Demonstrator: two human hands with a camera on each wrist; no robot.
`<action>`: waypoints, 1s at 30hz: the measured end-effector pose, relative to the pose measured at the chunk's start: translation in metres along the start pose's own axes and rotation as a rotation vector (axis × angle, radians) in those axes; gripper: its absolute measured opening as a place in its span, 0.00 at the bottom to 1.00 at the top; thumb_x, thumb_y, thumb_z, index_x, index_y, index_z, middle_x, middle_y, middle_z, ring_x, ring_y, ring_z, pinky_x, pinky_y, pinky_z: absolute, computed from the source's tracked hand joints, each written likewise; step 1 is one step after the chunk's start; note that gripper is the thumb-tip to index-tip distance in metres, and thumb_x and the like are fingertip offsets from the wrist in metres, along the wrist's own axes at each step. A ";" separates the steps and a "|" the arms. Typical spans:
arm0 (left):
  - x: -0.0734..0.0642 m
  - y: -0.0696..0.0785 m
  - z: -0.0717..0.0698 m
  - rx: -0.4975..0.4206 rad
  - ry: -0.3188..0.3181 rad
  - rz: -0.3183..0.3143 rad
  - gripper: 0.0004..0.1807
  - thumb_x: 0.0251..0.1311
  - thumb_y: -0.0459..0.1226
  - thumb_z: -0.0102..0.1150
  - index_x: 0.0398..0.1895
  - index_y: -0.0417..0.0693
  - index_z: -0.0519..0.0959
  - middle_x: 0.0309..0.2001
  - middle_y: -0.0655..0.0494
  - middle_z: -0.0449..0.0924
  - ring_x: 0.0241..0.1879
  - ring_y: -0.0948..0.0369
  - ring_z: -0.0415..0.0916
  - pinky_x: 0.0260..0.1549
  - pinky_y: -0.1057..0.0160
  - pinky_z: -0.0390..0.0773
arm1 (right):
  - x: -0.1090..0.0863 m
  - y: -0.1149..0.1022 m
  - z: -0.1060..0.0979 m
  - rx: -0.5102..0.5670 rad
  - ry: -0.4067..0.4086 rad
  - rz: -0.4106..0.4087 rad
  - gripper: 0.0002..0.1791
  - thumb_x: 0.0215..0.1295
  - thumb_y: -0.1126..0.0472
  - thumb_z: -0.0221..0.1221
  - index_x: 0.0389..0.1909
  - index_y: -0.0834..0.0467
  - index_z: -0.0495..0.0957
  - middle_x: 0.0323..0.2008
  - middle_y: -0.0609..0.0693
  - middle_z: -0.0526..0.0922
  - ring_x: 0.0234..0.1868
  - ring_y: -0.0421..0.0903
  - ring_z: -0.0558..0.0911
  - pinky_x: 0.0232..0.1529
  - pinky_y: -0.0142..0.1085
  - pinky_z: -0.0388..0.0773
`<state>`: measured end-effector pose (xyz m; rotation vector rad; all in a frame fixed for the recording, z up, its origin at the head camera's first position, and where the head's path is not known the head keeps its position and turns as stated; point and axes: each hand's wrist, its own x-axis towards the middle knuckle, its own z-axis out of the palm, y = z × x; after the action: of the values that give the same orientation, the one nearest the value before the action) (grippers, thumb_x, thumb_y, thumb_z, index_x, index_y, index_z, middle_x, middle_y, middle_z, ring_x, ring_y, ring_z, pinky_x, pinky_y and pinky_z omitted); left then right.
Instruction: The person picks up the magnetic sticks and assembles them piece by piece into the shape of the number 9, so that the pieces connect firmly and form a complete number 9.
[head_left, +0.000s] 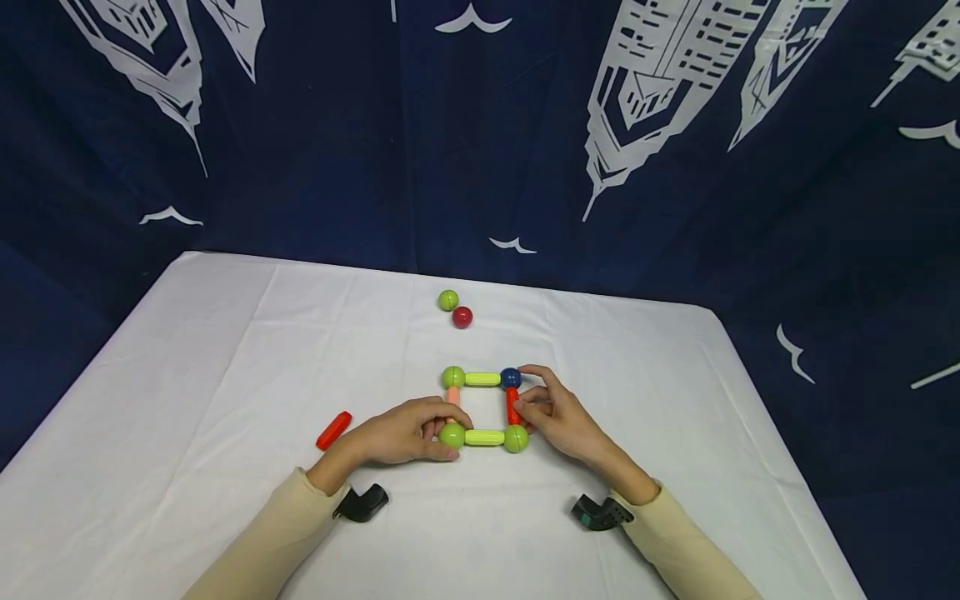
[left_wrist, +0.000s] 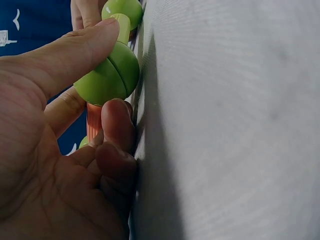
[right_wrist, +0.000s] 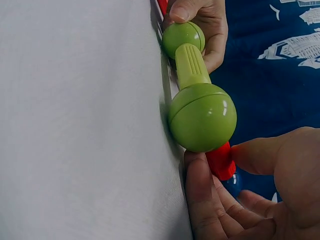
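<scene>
On the white table a square frame of toy rods and balls lies in front of me. My left hand grips the near-left green ball, thumb on one side and fingers round the other. The right hand pinches the red rod of the right side, with its index finger by the blue ball at the far-right corner. A yellow-green rod joins the near-left ball to the near-right green ball. Partly hidden by my left fingers, a salmon rod runs up to the far-left green ball.
A loose red rod lies left of my left wrist. Beyond the frame sit a loose green ball and a dark red ball, near the table's far edge. A dark blue patterned cloth hangs behind the table.
</scene>
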<state>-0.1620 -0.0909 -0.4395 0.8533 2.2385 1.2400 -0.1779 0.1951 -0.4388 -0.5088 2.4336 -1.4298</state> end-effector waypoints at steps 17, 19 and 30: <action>-0.002 0.002 0.001 0.052 0.050 -0.027 0.21 0.66 0.42 0.63 0.62 0.51 0.77 0.40 0.57 0.69 0.34 0.65 0.69 0.34 0.69 0.69 | -0.003 0.000 -0.005 0.016 -0.072 0.043 0.48 0.59 0.60 0.72 0.75 0.50 0.55 0.71 0.61 0.58 0.33 0.45 0.83 0.36 0.29 0.79; -0.002 0.002 0.001 0.049 0.054 -0.029 0.21 0.67 0.42 0.63 0.62 0.52 0.77 0.40 0.56 0.69 0.34 0.64 0.69 0.35 0.69 0.69 | -0.003 0.000 -0.006 0.018 -0.090 0.037 0.51 0.56 0.60 0.74 0.76 0.50 0.54 0.72 0.60 0.53 0.36 0.47 0.83 0.37 0.29 0.80; -0.002 0.000 0.002 0.051 0.056 -0.058 0.19 0.68 0.43 0.61 0.61 0.57 0.77 0.43 0.56 0.69 0.36 0.62 0.69 0.35 0.67 0.70 | -0.001 0.001 -0.007 0.022 -0.101 0.034 0.53 0.55 0.58 0.75 0.77 0.51 0.53 0.71 0.58 0.56 0.36 0.46 0.84 0.37 0.31 0.83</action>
<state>-0.1594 -0.0916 -0.4405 0.7752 2.3311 1.1993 -0.1797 0.2017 -0.4360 -0.5192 2.3340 -1.3806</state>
